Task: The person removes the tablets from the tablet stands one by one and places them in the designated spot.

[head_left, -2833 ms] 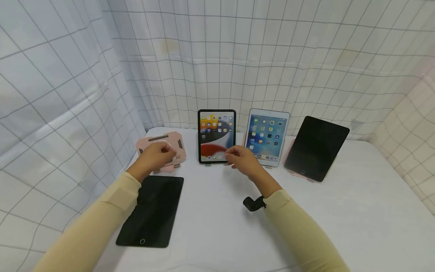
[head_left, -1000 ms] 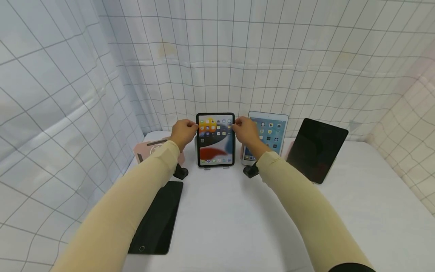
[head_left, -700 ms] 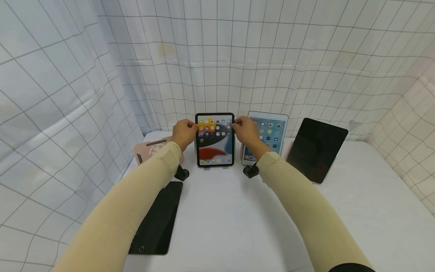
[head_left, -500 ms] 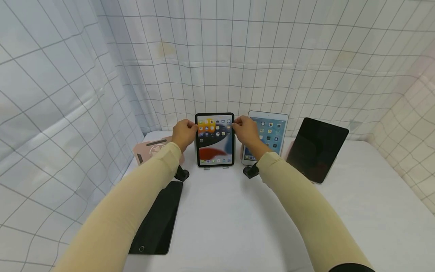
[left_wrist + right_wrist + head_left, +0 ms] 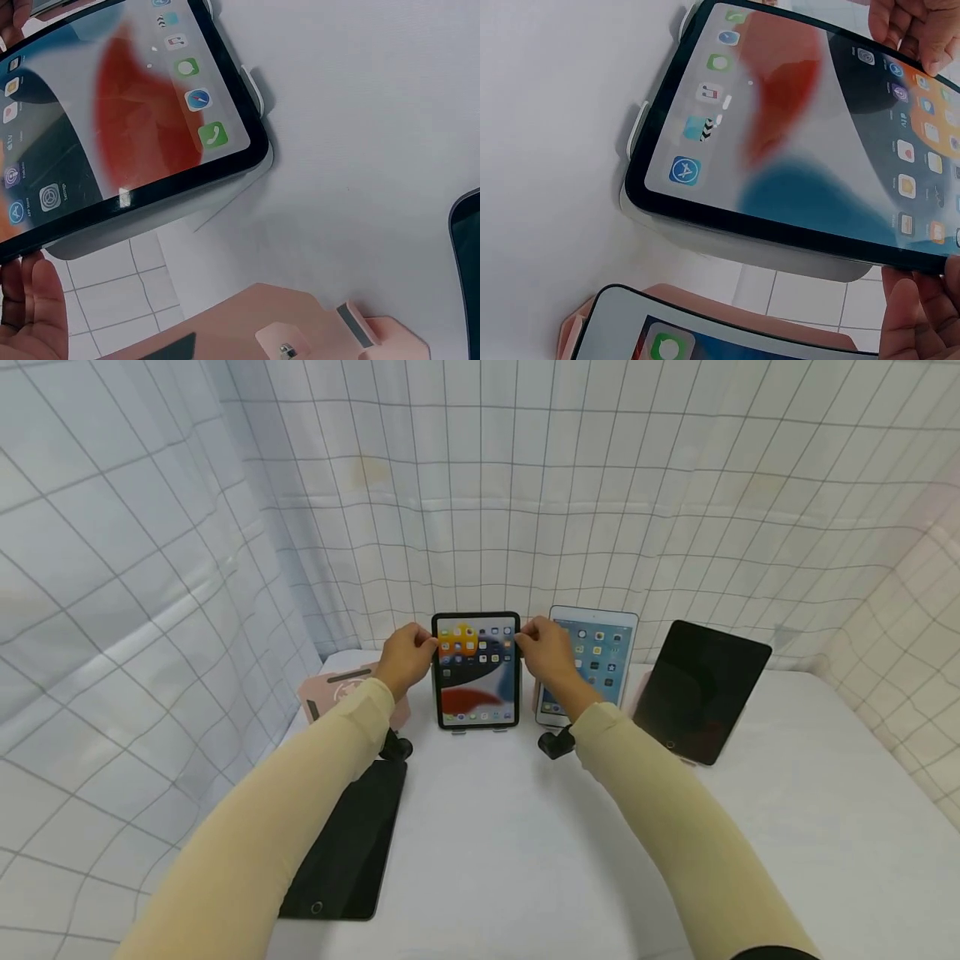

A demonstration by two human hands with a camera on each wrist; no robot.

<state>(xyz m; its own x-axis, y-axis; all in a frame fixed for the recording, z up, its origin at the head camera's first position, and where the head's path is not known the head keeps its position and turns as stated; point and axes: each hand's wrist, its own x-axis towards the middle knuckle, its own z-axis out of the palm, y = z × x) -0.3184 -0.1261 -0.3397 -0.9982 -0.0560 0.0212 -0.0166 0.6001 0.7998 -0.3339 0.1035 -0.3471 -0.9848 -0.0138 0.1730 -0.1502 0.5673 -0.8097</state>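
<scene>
Both grips pinch the lit tablet (image 5: 477,670): left hand (image 5: 405,657) on its left edge, right hand (image 5: 546,652) on its right, probably steadying it upright on its stand near the worktop's (image 5: 510,843) far edge, beside the white tablet (image 5: 596,664).

I see the tablet (image 5: 476,670) I'm working on: black-bezelled, screen lit with app icons over a red, blue and dark wallpaper. It stands upright in portrait on a white stand (image 5: 259,90), leaning slightly back, at the rear centre of the white table, gripped at both upper side edges.
</scene>
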